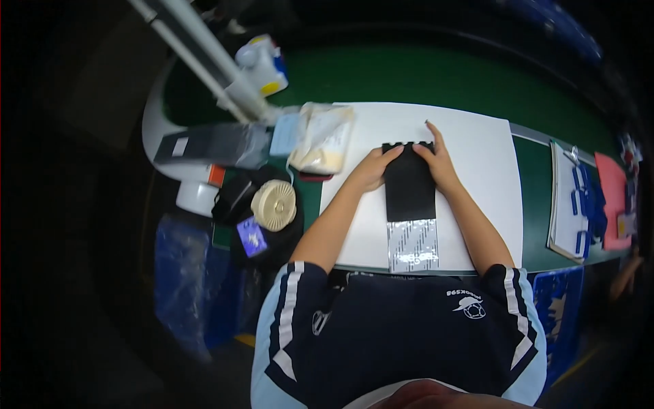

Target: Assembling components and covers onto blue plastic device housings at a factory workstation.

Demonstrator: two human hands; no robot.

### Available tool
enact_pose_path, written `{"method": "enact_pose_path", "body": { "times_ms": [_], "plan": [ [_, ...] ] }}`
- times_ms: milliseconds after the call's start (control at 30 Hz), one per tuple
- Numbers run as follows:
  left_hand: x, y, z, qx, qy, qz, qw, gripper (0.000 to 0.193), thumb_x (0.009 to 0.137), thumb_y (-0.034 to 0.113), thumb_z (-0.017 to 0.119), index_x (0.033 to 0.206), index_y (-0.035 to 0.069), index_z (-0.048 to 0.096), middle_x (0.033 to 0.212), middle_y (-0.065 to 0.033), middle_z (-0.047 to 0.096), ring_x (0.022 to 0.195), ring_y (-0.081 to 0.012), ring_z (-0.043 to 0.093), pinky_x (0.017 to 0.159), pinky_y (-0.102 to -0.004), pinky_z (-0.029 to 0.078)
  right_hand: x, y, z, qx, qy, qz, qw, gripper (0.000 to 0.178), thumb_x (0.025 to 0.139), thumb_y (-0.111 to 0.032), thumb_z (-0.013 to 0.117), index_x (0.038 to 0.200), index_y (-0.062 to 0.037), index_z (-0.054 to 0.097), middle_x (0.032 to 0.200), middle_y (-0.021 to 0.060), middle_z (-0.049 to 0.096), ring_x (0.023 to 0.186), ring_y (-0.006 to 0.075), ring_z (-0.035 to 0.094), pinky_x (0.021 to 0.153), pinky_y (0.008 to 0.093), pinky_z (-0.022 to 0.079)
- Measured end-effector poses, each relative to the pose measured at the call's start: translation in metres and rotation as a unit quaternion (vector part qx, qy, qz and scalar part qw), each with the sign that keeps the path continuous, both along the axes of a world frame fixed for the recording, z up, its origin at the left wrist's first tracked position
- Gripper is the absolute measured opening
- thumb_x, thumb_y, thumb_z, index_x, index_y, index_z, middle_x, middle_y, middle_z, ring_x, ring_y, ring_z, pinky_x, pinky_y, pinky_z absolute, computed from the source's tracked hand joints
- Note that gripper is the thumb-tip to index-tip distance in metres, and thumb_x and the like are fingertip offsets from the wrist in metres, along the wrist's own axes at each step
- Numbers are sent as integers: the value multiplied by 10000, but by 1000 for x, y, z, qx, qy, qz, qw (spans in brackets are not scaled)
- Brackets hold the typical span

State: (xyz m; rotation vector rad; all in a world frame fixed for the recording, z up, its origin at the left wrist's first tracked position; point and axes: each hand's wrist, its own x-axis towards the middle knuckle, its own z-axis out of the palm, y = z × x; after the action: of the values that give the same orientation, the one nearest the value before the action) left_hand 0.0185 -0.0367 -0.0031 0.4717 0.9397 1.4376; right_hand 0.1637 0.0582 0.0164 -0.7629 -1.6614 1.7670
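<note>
A flat black strip [410,184] with a notched far edge lies upright before me over a white sheet [477,198]. From its near end runs a clear plastic piece [413,245] with printed marks, down to the table's front edge. My left hand [371,169] grips the strip's left side near the top, thumb over the face. On the opposite side my right hand [439,165] holds it, thumb on top and the index finger pointing away. The fingers beneath the strip are hidden.
Left of the sheet are a wrapped white packet [323,140], a light blue pad [285,136], a long dark package [211,146], a beige fan [276,206] and a purple card [252,237]. At right lie a clipboard [567,204] and a pink folder [611,204]. A metal post [211,58] rises far left.
</note>
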Motion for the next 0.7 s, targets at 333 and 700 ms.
{"method": "enact_pose_path", "body": {
  "times_ms": [333,700],
  "plan": [
    [-2,-3,-7,70,5,-10,997,387,880,288,596,1085,-37,548,1009,-93,634,895,-168,613,809,-304,485,-113,-10,95,559,-5,-27,829,806,737,-141,699,1401,-88,245,1355,204,351,1126,328,492,940,384,413],
    [7,7,-34,155,221,1,963,495,914,304,473,1245,-64,451,1224,-212,538,1121,-273,508,938,-334,387,-380,-18,113,610,-71,11,789,930,638,-77,721,1409,-167,209,1357,179,363,1150,410,438,938,453,405]
  ]
}}
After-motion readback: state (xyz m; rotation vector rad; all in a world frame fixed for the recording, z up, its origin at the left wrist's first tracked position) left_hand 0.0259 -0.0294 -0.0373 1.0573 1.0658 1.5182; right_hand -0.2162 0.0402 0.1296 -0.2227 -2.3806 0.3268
